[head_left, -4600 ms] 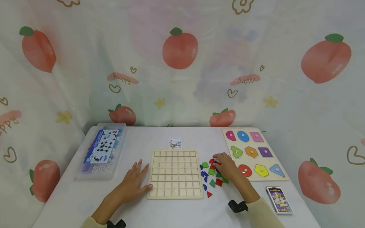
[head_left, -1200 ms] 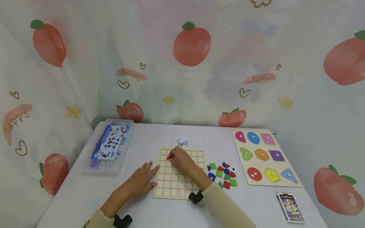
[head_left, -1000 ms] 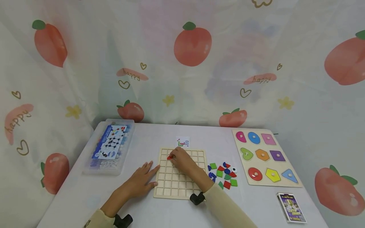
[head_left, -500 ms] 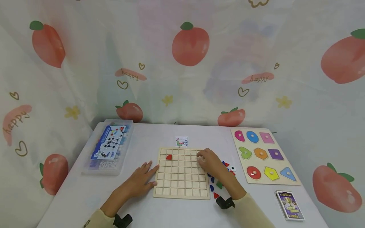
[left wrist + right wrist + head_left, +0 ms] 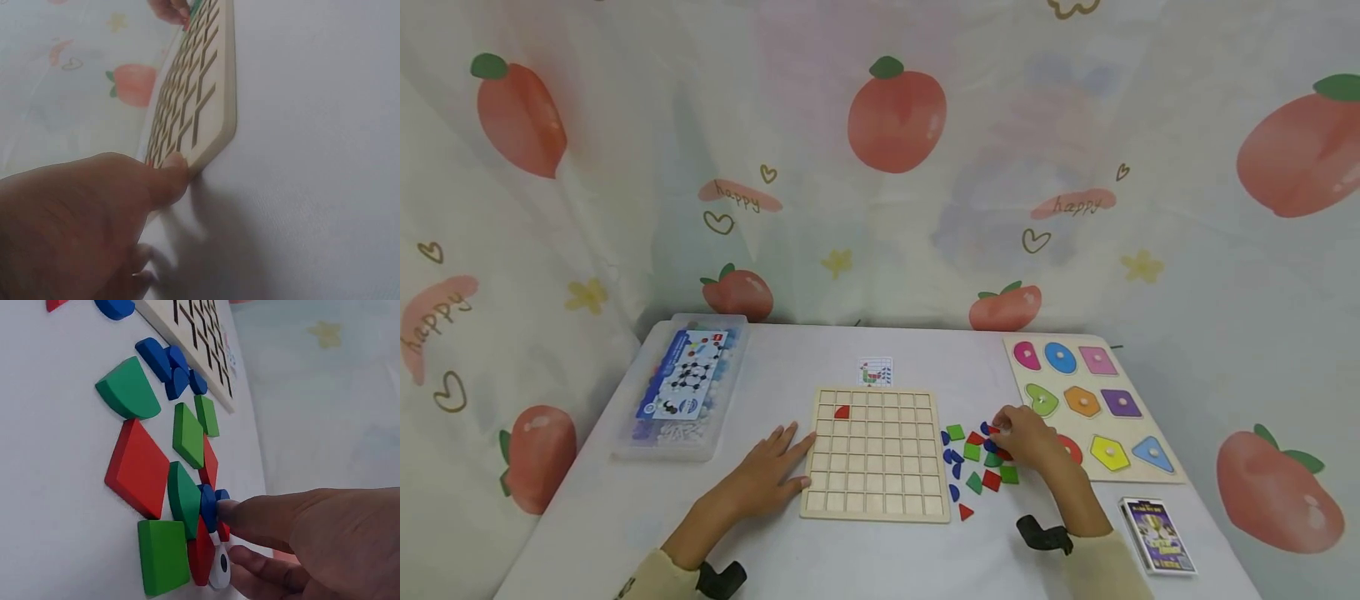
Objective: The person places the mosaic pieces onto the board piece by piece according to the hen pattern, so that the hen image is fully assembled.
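Note:
My left hand (image 5: pixel 763 471) lies on the table with its fingers spread, its thumb (image 5: pixel 172 178) on the edge of a wooden grid board (image 5: pixel 876 508). One red quarter-round piece (image 5: pixel 842 412) sits in a cell near the board's upper left. Right of the board, my right hand (image 5: pixel 1026 437) reaches down among loose coloured pieces. In the right wrist view its thumb (image 5: pixel 228 512) touches the pieces beside a blue one (image 5: pixel 208 509). Its fingers (image 5: pixel 262 569) are next to a white round piece with a black dot (image 5: pixel 220 569), with a gap to the thumb.
Several red, green and blue pieces (image 5: pixel 972 452) lie between the board and a shape puzzle (image 5: pixel 1150 475). A small pattern card (image 5: pixel 876 372) is behind the board. A lidded plastic box (image 5: pixel 681 392) stands at left, a card box (image 5: pixel 1157 537) at right.
My right hand has let go of the red quarter-round piece in the board's cell and moved right, back to the loose pieces. My left hand has stayed at the board's left edge.

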Demonstrator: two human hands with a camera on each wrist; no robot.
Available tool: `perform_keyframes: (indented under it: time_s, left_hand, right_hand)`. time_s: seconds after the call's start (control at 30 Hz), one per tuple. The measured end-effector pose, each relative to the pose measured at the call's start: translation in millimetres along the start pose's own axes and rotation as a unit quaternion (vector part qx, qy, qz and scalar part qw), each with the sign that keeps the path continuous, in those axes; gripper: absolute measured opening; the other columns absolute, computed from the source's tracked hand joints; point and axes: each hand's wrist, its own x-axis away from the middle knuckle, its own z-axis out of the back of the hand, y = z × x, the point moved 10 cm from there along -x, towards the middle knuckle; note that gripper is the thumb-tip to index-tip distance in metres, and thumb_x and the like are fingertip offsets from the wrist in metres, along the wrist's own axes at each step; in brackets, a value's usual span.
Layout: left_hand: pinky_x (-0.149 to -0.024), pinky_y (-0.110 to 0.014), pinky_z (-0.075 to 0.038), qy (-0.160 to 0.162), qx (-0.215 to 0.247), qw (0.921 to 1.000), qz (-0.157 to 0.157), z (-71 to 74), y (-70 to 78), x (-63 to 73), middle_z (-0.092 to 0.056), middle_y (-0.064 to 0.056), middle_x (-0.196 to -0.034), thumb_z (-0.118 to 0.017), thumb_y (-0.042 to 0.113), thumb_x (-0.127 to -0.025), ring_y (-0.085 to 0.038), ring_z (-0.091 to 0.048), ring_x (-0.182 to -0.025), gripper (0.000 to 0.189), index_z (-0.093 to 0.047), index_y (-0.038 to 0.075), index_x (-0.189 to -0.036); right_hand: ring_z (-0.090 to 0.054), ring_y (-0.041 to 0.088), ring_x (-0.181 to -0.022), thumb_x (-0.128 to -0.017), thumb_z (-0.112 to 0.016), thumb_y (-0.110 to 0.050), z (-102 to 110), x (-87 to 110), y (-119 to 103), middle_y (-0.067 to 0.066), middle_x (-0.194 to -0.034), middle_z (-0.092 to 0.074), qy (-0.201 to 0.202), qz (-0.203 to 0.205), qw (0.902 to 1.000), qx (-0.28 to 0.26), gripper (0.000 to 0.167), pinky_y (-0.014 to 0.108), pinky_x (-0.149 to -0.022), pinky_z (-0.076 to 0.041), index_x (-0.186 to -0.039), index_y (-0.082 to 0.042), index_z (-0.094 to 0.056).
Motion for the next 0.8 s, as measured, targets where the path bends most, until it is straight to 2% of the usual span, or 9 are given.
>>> perform_keyframes:
  time_s: [0.17, 0.33, 0.47, 0.8]
  left_hand:
    - [-0.126, -0.066, -0.022, 0.000, 0.003, 1.0000, 0.000, 0.6, 0.9, -0.3, -0.026, -0.022, -0.172, -0.064, 0.038, -0.105, -0.046, -0.020, -0.160, 0.067, -0.040, 0.017, -0.164]
    - [-0.127, -0.065, -0.022, 0.002, 0.006, 1.0000, -0.002, 1.5, 2.1, -1.2, -0.026, -0.022, -0.172, -0.064, 0.037, -0.105, -0.046, -0.020, -0.160, 0.067, -0.040, 0.016, -0.164]
    - [-0.126, -0.066, -0.022, 0.003, 0.009, 0.9999, -0.004, 2.9, 3.3, -1.1, -0.027, -0.023, -0.172, -0.065, 0.036, -0.105, -0.047, -0.021, -0.160, 0.067, -0.041, 0.015, -0.164]
    - [-0.125, -0.067, -0.023, 0.004, 0.012, 0.9999, -0.004, 5.5, 3.8, 2.2, -0.028, -0.024, -0.171, -0.066, 0.037, -0.104, -0.048, -0.022, -0.159, 0.068, -0.042, 0.014, -0.163]
  right_hand:
    - [-0.059, 0.028, -0.095, -0.099, -0.072, -0.011, -3, -6.7, 1, 0.015, -0.102, -0.064, 0.016, 0.016, 0.9997, 0.000, 0.021, 0.058, -0.090, -0.053, -0.116, 0.001, -0.068]
    - [-0.060, 0.027, -0.096, -0.100, -0.070, -0.007, -7, -11.5, 1, 0.016, -0.106, -0.063, 0.028, 0.025, 0.9991, -0.017, 0.024, 0.049, -0.094, -0.060, -0.122, 0.002, -0.067]
    - [-0.061, 0.030, -0.102, -0.099, -0.071, -0.010, -6, -10.8, 3, 0.019, -0.111, -0.063, 0.039, 0.020, 0.9987, -0.025, 0.029, 0.050, -0.096, -0.060, -0.125, 0.003, -0.066]
    - [-0.060, 0.029, -0.104, -0.100, -0.071, -0.011, -8, -11.3, 11, 0.018, -0.111, -0.061, 0.045, 0.012, 0.9982, -0.038, 0.029, 0.049, -0.094, -0.061, -0.124, 0.004, -0.067]
